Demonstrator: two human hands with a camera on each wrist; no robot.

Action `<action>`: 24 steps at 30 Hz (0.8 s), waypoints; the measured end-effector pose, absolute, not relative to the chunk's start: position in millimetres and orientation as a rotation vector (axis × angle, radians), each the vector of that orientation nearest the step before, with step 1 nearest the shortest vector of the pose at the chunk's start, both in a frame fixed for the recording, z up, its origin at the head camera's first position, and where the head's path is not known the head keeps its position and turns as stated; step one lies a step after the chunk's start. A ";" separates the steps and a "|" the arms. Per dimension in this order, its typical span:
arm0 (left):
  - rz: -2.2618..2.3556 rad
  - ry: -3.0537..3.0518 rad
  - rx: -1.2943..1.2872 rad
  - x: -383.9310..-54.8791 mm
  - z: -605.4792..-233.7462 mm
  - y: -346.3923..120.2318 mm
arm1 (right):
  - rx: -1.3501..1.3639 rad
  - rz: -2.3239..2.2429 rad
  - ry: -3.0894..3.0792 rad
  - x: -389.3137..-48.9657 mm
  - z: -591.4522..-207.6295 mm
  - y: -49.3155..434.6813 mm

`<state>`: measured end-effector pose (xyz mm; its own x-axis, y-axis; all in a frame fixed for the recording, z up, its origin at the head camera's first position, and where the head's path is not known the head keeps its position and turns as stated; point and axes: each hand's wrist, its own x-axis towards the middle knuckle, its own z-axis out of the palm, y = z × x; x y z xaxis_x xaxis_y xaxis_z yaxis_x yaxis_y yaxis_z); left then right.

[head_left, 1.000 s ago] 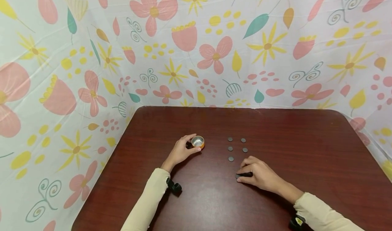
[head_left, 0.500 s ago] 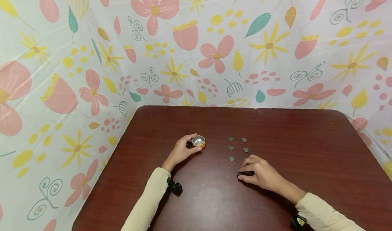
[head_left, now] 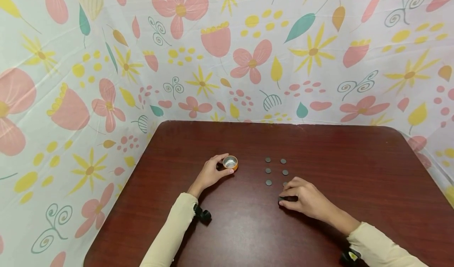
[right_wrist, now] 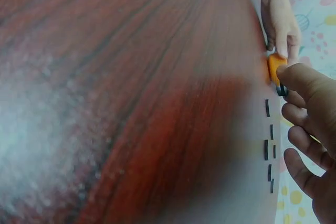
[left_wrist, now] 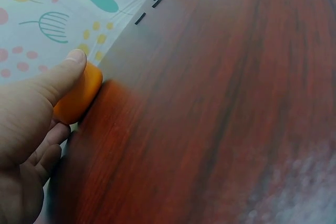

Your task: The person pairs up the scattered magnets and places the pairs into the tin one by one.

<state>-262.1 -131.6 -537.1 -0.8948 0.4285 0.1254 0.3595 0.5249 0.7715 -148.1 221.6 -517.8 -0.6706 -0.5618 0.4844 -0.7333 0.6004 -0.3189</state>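
My left hand (head_left: 210, 175) holds a small round orange tin (head_left: 230, 163) by its sides, thumb in front and fingers behind. The tin has a bare silvery inside and stands upright on the table. In the left wrist view, its orange wall (left_wrist: 81, 97) shows between thumb and fingers. My right hand (head_left: 307, 199) pinches a thin dark disc (right_wrist: 282, 91) between thumb and index finger, low over the table. Several similar flat grey discs (head_left: 268, 171) lie in two columns just beyond it. The nearest disc of the right column (head_left: 285, 184) is partly covered by my fingers.
The dark reddish wooden table (head_left: 227, 235) has rounded far corners. A white cloth (head_left: 220, 74) with printed flowers and leaves hangs behind it and along the left side. Black cameras (head_left: 203, 215) are strapped to both sleeves.
My right hand has shifted slightly to the right with the disc, and another disc on the table now shows beside its fingers. My left hand and the tin hold their place.
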 end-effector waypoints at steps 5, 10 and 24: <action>1.334 2.680 0.694 -263.4 -536.6 -132.4 | 1.094 0.712 -2.460 -152.3 -515.6 219.7; 1.317 2.680 0.689 -264.2 -538.6 -132.4 | 1.099 0.715 -2.438 -157.4 -511.9 216.2; 1.359 2.651 0.677 -264.7 -541.2 -133.1 | 1.078 0.911 -2.567 -191.0 -486.7 198.4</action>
